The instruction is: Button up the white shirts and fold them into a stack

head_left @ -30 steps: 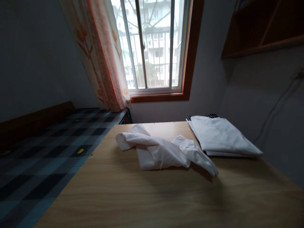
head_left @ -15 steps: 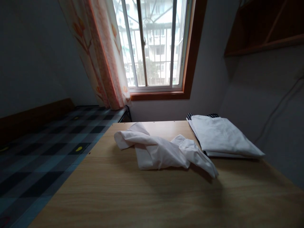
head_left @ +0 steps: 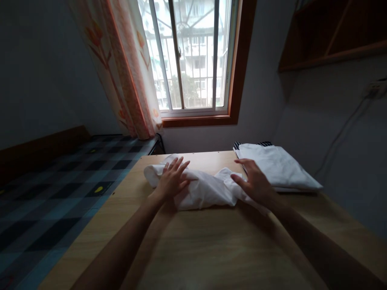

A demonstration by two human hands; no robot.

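A crumpled, twisted white cloth garment [head_left: 205,192] lies across the middle of the wooden table [head_left: 193,249]. Over its left part is my left hand [head_left: 173,179], fingers spread and holding nothing. My right hand [head_left: 252,181] is above the garment's right end, thumb and fingers apart, with nothing in its grasp. Whether either hand touches the fabric I cannot tell. Part of the cloth is hidden beneath both hands. Behind my right hand, a folded white cloth [head_left: 281,167] rests on a black striped cloth [head_left: 237,145] at the table's right side.
Left of the table is a bed with a checked cover [head_left: 69,185]. A window [head_left: 193,60] with a flowered curtain [head_left: 121,72] stands beyond the table's far edge. On the right wall hang a wooden shelf [head_left: 332,56] and a socket with a cable [head_left: 344,125].
Both my hands have come into view and reached forward over the crumpled garment. The view has shifted slightly to the right. The garment and the folded stack look unmoved.
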